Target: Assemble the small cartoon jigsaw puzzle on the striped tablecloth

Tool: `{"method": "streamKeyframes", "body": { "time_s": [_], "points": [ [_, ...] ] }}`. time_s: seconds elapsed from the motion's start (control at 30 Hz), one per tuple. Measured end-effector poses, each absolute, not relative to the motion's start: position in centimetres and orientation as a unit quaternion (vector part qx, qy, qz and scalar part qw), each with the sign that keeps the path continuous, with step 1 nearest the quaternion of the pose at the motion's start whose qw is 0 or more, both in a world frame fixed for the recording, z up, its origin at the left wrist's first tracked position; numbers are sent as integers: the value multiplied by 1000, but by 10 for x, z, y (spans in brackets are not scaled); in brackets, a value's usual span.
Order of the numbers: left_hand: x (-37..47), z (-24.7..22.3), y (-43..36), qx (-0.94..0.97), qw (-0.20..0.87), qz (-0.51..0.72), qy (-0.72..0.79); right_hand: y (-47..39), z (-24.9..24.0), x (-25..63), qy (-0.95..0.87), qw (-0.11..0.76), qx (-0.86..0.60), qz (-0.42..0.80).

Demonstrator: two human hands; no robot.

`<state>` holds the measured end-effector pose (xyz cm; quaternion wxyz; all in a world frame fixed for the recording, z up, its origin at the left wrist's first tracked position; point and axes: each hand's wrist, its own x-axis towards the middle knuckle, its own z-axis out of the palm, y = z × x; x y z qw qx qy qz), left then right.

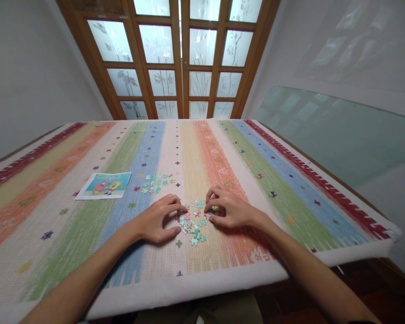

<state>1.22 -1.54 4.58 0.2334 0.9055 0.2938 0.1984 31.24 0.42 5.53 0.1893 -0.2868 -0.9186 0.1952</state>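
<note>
A loose pile of jigsaw puzzle pieces (196, 237), mostly teal with some pink, lies on the striped tablecloth between my hands. My left hand (158, 218) is at the pile's left side, thumb and index finger spread apart, the index fingertip touching pieces at the edge. On the right side, my right hand (231, 209) has its fingers curled, with a pink puzzle piece (208, 215) between thumb and index finger. More pieces show partly under that hand. Farther back on the left, several teal pieces (158, 182) are spread out in rough rows.
A printed picture of two cartoon characters (104, 186) lies left of the spread pieces. The striped tablecloth (216, 252) covers a large table, its front edge close to me. Wooden glass-paned doors (182, 67) stand behind it; a glass panel (330, 130) leans at the right wall.
</note>
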Motion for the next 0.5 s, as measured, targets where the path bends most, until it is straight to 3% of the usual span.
{"method": "streamKeyframes", "body": {
  "time_s": [0.5],
  "points": [
    [25,44,-23,894,265,237,272,-2,53,305,-927,188,-248,208]
  ]
}}
